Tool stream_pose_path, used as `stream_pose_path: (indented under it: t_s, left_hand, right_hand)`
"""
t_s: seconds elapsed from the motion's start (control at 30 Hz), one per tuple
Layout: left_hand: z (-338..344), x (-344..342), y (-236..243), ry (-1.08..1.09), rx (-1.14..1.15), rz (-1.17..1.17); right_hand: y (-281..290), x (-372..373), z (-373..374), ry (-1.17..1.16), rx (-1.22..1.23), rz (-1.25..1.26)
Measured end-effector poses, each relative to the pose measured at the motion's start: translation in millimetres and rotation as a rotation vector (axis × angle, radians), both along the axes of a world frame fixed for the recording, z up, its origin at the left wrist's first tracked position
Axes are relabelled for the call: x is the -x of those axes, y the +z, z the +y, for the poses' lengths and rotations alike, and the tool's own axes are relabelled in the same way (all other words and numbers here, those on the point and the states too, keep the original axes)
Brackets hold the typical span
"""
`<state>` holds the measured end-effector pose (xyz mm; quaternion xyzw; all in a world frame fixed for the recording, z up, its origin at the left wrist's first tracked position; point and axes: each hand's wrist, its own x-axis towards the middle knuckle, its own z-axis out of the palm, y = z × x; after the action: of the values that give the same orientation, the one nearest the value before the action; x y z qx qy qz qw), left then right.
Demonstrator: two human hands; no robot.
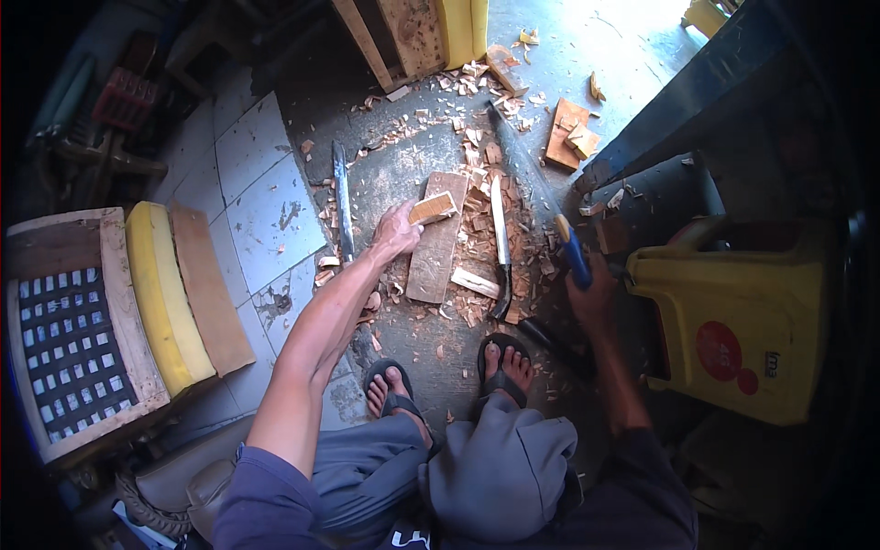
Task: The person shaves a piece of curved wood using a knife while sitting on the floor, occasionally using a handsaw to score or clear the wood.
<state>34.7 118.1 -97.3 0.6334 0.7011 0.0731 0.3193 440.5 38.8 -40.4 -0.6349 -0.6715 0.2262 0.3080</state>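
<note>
My left hand (398, 231) is closed round a small wooden block (433, 208), holding it over the upper part of a flat wooden board (435, 261) on the floor. On the right, my right hand (594, 291) grips the blue and yellow handle of what looks like a handsaw (532, 165), whose long grey blade points forward and left. Between the hands lies a knife (500, 229) with a pale blade and black handle. Beside its handle, a pale wood strip (476, 281) rests among shavings. Another long narrow blade (343, 197) lies left of the board.
Wood chips (481, 215) cover the floor around the board. A cut-open yellow plastic container (733, 321) stands at right, below a dark slanted beam (687, 110). Wood offcuts (566, 133) lie farther forward. A wooden frame with yellow foam (165, 284) is at left. My sandalled feet are near the board.
</note>
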Motion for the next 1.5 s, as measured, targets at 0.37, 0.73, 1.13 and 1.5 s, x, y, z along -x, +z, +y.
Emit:
stream_pose_path:
  t_s: [0.37, 0.73, 1.13, 1.5]
  left_hand:
    - [16, -31, 10, 0.210, 0.037, 0.020]
    - [20, -34, 32, 0.209, 0.082, 0.142]
    - [21, -21, 4, 0.157, -0.037, 0.127]
    - [19, -12, -2, 0.172, 0.051, 0.054]
  right_hand:
    - [39, 107, -79, -0.054, 0.177, 0.555]
    - [38, 125, -86, 0.065, 0.128, 0.438]
    - [44, 133, -79, 0.044, 0.259, 0.469]
    - [55, 138, -80, 0.025, 0.341, 0.431]
